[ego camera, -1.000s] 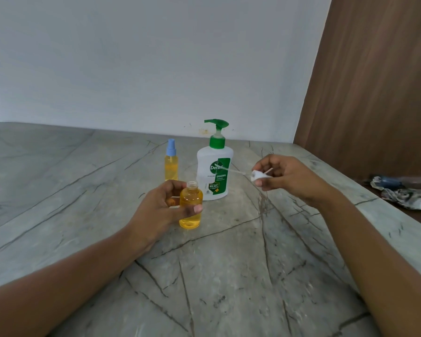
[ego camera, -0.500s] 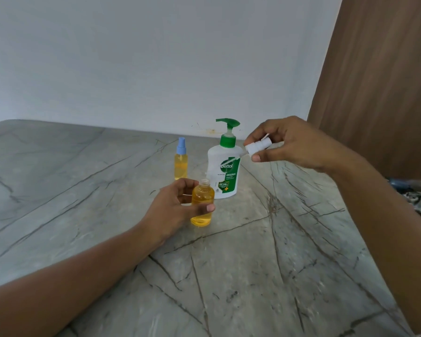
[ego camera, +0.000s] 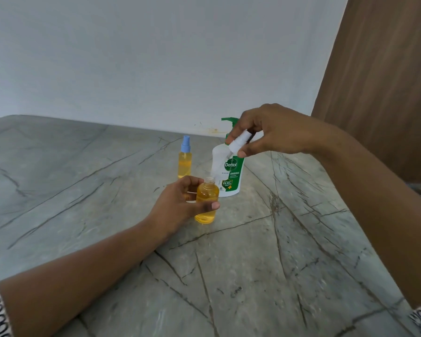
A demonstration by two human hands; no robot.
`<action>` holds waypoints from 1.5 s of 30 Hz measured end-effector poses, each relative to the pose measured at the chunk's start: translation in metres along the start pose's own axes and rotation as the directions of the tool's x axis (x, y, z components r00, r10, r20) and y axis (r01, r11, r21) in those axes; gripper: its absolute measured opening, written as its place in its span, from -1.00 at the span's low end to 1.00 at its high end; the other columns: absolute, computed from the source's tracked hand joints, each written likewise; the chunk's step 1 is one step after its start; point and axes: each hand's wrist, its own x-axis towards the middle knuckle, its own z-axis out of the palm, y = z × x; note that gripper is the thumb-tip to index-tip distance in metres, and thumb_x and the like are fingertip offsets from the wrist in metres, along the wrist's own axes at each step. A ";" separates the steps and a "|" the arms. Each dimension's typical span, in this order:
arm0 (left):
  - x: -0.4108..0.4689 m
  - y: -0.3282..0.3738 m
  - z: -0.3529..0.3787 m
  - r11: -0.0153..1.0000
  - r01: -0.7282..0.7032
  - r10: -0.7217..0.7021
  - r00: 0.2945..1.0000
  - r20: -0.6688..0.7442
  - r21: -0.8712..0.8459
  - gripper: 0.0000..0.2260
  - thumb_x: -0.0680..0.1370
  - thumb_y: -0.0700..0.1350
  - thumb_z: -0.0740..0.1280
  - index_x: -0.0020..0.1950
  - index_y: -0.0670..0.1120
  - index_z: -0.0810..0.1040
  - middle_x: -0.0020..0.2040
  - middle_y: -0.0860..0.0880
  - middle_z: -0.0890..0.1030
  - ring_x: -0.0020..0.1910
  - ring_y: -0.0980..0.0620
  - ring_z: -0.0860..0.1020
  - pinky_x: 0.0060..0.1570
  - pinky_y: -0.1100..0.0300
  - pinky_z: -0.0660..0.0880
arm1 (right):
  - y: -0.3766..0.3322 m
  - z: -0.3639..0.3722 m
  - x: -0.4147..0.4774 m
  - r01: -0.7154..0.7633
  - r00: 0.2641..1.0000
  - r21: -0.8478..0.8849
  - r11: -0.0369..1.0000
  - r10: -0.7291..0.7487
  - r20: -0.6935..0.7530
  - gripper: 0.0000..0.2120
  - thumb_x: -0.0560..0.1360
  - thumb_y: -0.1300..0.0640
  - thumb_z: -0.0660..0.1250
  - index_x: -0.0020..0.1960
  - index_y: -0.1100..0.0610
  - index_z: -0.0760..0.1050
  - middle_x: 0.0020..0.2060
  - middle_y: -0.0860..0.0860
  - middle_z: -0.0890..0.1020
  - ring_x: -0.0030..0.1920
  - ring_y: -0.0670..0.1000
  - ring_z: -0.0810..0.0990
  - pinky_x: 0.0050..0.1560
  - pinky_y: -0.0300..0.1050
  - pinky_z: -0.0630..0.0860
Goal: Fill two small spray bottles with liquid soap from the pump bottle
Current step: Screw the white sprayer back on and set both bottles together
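Note:
My left hand [ego camera: 178,205] grips a small round bottle [ego camera: 206,201] full of amber soap, standing upright on the grey marbled table [ego camera: 265,276] with its neck uncapped. Above it my right hand [ego camera: 270,130] pinches a white spray cap [ego camera: 240,141]; its thin tube slants down, and the tube's tip is at the bottle's mouth. Behind them stands the white and green Dettol pump bottle [ego camera: 230,177], partly hidden by my right hand. To its left stands a slim spray bottle [ego camera: 185,158] with a blue cap, also holding amber liquid.
A white wall runs along the table's far edge. A brown wooden panel [ego camera: 387,81] rises at the right. The table's right edge runs diagonally under my right forearm.
My right hand has carried the spray cap up and then leftward over the round bottle, tilting its tube down to the mouth. My left hand has kept hold of the bottle.

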 end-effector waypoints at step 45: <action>-0.006 0.008 0.002 1.000 0.018 -0.017 0.999 -0.027 0.024 -0.48 0.13 0.10 0.53 0.03 -0.05 0.59 -0.11 0.00 0.69 -0.13 0.03 0.65 0.00 0.06 0.57 | -0.023 0.036 0.041 -0.076 0.972 -0.232 0.970 0.124 0.200 -0.55 0.48 -0.27 0.25 -0.03 0.11 0.60 -0.24 -0.09 0.65 -0.28 -0.11 0.65 -0.33 -0.27 0.53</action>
